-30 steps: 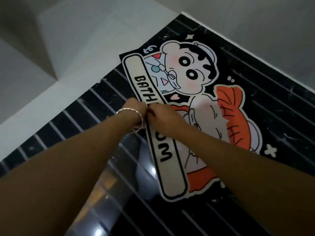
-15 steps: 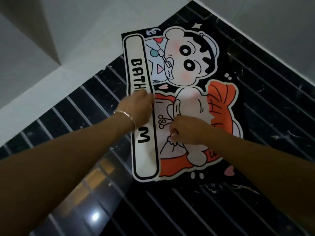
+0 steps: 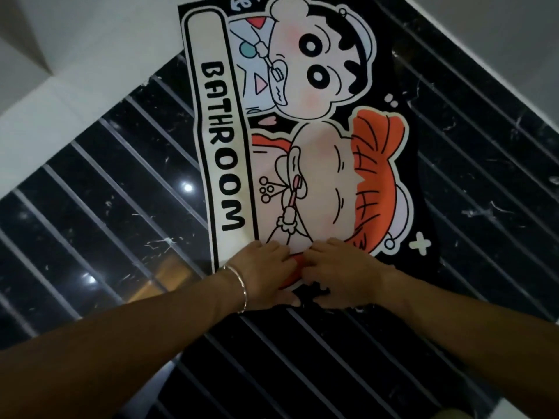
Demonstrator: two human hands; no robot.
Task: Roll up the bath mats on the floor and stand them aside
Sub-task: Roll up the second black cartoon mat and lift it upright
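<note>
Bath mat [image 3: 305,164] lies flat on the dark striped floor [image 3: 121,207], cartoon print up, short end toward the person. The far end runs out of the top of the view, over or against the white ledge [image 3: 75,65]; can't tell which.

Left hand [image 3: 263,267] and right hand [image 3: 341,273] sit side by side, nearly touching, on the near short edge. Both grip the mat, fingers bent over the top and thumbs tucked at the edge underneath. The edge between them looks slightly lifted and bunched. Bracelet [image 3: 240,287] on the left wrist, clear of the mat.

Why this placement: rolling from a short end gives a short, fat roll that stands up easier. Both hands at the centre get the first tight turn started. Judgement: roll is just starting, no full turn yet, and the rest of the mat is still flat. Only one mat in view.

Change vs earlier:
- 1 s ago both hands pinched the long side at the lettered strip [image 3: 220,140], about mid-length.
- 0.5 s ago they had split: left hand on the strip, right hand on the middle of the print.
- Now both have dropped to the near end.
- Mat has swung round too, so the strip runs more directly away from the person and the full "BATHROOM" lettering is uncovered.
</note>
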